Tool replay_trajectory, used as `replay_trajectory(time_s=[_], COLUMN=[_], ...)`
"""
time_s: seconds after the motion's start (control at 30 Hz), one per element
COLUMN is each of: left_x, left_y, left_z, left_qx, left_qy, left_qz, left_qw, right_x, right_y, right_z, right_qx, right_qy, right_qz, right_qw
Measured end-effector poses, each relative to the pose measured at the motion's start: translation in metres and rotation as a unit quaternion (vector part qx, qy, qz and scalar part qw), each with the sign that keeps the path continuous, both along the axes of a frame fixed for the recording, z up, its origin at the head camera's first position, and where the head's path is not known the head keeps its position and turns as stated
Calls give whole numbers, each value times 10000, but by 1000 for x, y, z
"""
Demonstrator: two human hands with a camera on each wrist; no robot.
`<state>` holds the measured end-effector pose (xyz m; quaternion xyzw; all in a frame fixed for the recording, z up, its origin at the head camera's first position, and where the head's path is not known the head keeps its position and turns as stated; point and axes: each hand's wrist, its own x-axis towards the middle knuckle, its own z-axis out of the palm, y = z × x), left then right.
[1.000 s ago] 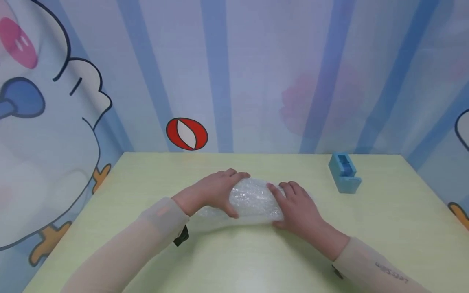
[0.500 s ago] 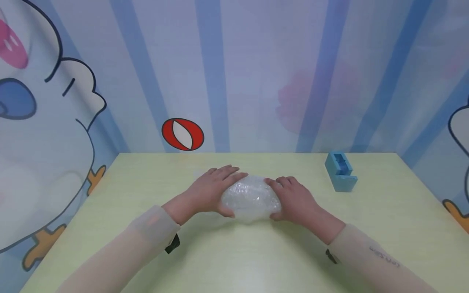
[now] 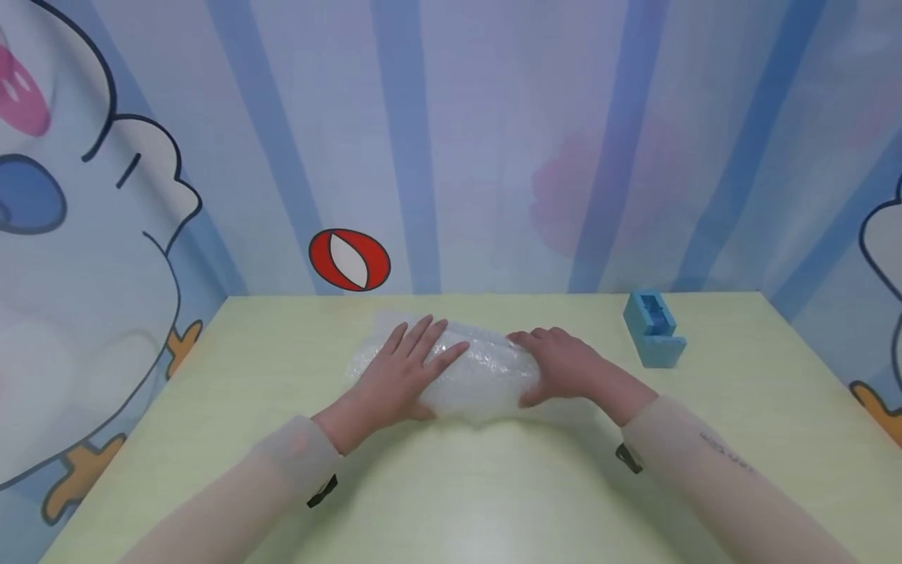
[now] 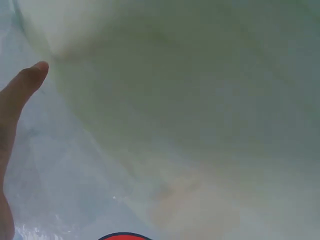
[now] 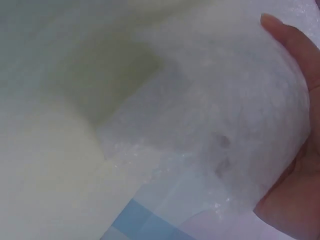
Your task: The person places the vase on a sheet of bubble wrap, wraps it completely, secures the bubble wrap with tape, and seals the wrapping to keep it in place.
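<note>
Though rumpled, bubble wrap (image 3: 482, 376) lengthwise left-to-right.

To your right, a blue tape dispenser (image 3: 652, 337) stands near the far edge of the pale tabletop (image 3: 479, 501). Beyond, you face a striped backdrop (image 3: 486, 117) printed with a red-and-white oval (image 3: 349, 260) and, leftward, a large cartoon figure (image 3: 92, 313).

Translucent whitish, crinkled plastic wrap (image 3: 486, 380), bright glints. Pale yellow-green flat worktop (image 3: 479, 493). Light-blue blocky tape dispenser (image 3: 644, 338), darker blue inside. Pale blue-lilac backdrop (image 3: 486, 157): blue stripes, red-and-white oval (image 3: 348, 260). Cream long sleeves (image 3: 218, 493), right dark-lettered.
</note>
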<state>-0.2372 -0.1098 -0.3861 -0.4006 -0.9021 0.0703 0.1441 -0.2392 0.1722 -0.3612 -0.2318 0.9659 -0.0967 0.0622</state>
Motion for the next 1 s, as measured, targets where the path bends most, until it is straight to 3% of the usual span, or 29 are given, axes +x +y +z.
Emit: replay_trajectory(time_s=[0.17,0.33,0.63,0.73,0.87,1.0], left_x=[1,2,9,15,24,28], left_y=[3,6,7,6,4,2], left_z=[-8,-6,0,7,20,30], left_qx=[265,454,638,585,493,419], left_qy=[277,562,545,307,-401,-999], left_qz=[91,-65,-177,-115,77,249], left_qw=[9992,9974,9963,9978,9979,9938], right_x=[-11,-17,-23,-22,-18,-9], right_y=[3,3,5,4,4,4], right_z=[5,7,10,13,17,18], right_qx=[-201,-277,-440,-458,-482,-680], right_qy=[-616,-812,-1375,-1761,-2237,-2286], right_qz=[-71,-73,8,-26,101,141], right_qw=[9979,9963,9895,9833,9734,9710])
